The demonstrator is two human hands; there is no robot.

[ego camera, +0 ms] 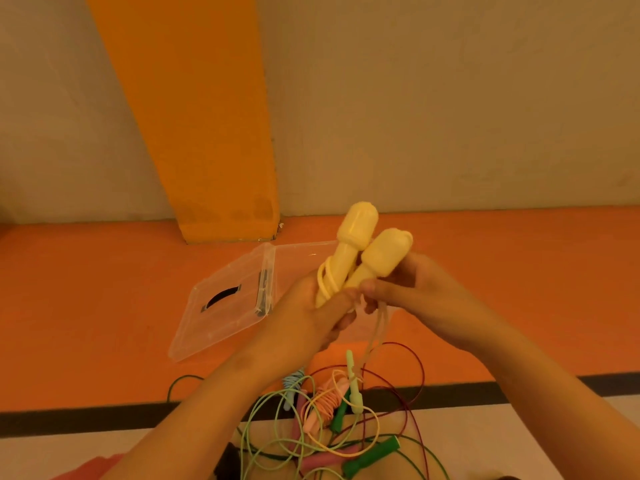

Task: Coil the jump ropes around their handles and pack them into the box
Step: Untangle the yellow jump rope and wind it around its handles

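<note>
An orange floor (104, 306) runs to a beige wall (450, 98) with an orange band (207, 116); a black stripe (69, 420) crosses nearer. Below the fingers lies a tangle of ropes (332, 410), with green, pink and blue handles among loose cords. The left hand (311, 313) curls round the lower ends of the yellow handles (356, 237), a few turns of yellow cord (327, 278) just above its fingers. The right hand (426, 292) pinches the cord beside them. Behind both hands sits the clear box (301, 258), lid (221, 306) open leftward; its contents are hidden.
</note>
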